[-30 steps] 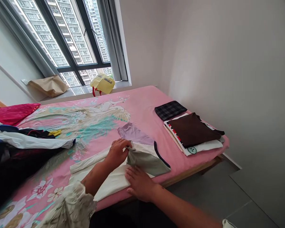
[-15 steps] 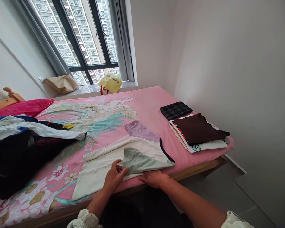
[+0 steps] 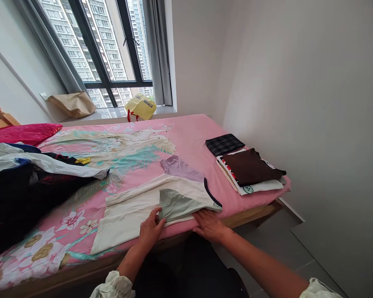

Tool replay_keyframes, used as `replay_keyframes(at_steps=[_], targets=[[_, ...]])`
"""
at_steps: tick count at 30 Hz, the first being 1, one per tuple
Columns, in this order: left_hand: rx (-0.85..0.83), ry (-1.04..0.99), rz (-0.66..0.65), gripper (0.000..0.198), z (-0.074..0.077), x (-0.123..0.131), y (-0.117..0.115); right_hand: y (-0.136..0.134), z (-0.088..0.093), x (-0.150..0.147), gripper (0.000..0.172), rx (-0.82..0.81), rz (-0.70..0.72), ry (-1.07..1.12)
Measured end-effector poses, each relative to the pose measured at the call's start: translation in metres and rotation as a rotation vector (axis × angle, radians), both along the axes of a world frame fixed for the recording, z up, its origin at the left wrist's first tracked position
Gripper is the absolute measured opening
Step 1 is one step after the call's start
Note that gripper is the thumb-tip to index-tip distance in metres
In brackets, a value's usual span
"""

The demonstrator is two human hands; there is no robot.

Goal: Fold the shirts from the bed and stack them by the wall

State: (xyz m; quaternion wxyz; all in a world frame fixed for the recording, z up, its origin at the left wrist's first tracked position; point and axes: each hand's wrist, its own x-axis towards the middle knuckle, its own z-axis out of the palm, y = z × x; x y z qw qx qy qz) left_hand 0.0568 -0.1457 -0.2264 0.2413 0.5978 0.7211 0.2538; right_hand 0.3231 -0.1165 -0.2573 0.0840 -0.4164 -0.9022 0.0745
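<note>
A cream T-shirt (image 3: 133,211) lies on the bed near its front edge, with one mauve sleeve, a dark neckband and a pale green sleeve folded inward over the body. My left hand (image 3: 150,227) grips the cuff corner of the green sleeve (image 3: 178,205) between thumb and fingers. Close to the neckband, my right hand (image 3: 210,225) rests with its fingers stretched out, touching the lower edge of that sleeve. Its fingertips are partly on the fabric.
Folded clothes are stacked at the right, a brown garment (image 3: 251,167) on top; a folded black plaid cloth (image 3: 224,144) lies behind. Loose dark and white clothes (image 3: 34,190) heap at the left. A yellow bag (image 3: 141,106) and brown paper bag (image 3: 73,104) sit by the window.
My right hand has slid from under the sleeve edge to a flat pose along it, slightly to the right and up. The left hand stays at the cuff. The view has shifted slightly.
</note>
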Motion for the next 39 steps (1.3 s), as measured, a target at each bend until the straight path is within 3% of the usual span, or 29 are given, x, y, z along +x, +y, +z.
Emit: replay_keyframes(at_steps=[3,9,13,16,20,24,29,33,36,39], targets=[[0.023,-0.022,-0.014,0.042,-0.001,0.004,-0.003,-0.004,-0.009,0.018,0.059,0.136,-0.047,0.018],[0.095,-0.067,-0.030,0.039,-0.014,-0.002,-0.003,-0.021,-0.028,0.055,0.052,0.356,-0.117,0.022],[0.312,0.014,-0.010,0.034,-0.020,-0.004,-0.005,-0.030,-0.019,0.064,0.037,0.403,-0.252,0.130],[0.549,0.096,-0.093,0.027,-0.015,0.002,-0.005,-0.030,0.002,0.046,0.032,0.389,-0.318,0.264],[0.566,0.191,-0.296,0.039,-0.003,0.017,0.006,-0.023,0.027,-0.001,0.039,0.311,-0.192,0.276],[0.360,0.348,-0.351,0.044,-0.003,0.019,0.017,-0.015,0.018,-0.022,0.049,0.132,-0.114,0.121],[0.207,0.445,-0.382,0.046,-0.023,-0.002,0.007,-0.012,-0.007,0.003,0.061,-0.010,-0.120,-0.015],[0.277,0.412,-0.377,0.038,-0.018,0.000,0.013,-0.015,0.005,0.002,0.048,0.057,-0.181,0.104],[0.384,0.396,-0.464,0.041,-0.005,0.016,0.033,-0.007,0.021,-0.021,0.040,0.144,-0.154,0.248],[0.383,0.408,-0.541,0.045,-0.001,0.031,0.049,0.007,0.025,-0.047,0.041,0.170,-0.069,0.293]])
